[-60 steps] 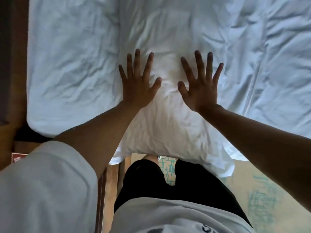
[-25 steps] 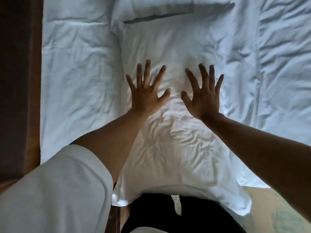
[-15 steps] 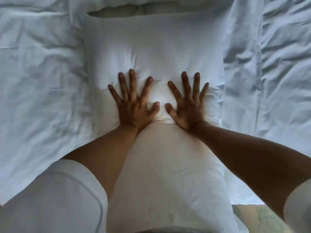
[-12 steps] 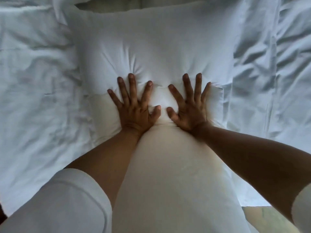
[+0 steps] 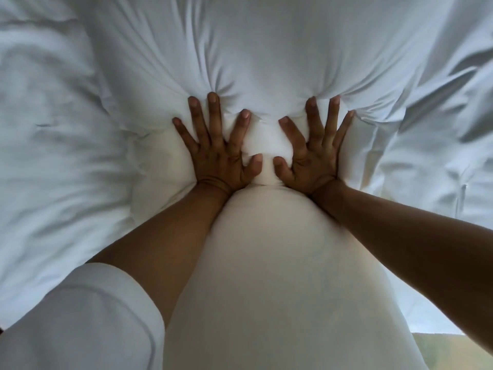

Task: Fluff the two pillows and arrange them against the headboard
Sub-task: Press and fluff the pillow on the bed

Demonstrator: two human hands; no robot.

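Note:
A white pillow (image 5: 266,263) lies lengthwise on the bed and fills the middle of the head view. My left hand (image 5: 218,145) and my right hand (image 5: 312,148) press flat into its middle, side by side, fingers spread, palms down. The cover dents deeply under both palms, and the near end bulges up between my forearms. The far half (image 5: 266,49) puffs up beyond my fingertips. Neither hand grips the fabric. The second pillow and the headboard are out of view.
A crumpled white sheet (image 5: 53,156) covers the bed on the left and on the right (image 5: 440,142). A strip of pale floor (image 5: 453,351) shows at the bottom right. My white sleeve (image 5: 80,324) fills the bottom left corner.
Both hands have pushed deeper into the pillow and its near end has bulged higher. My head has come closer, so the pillow fills more of the view.

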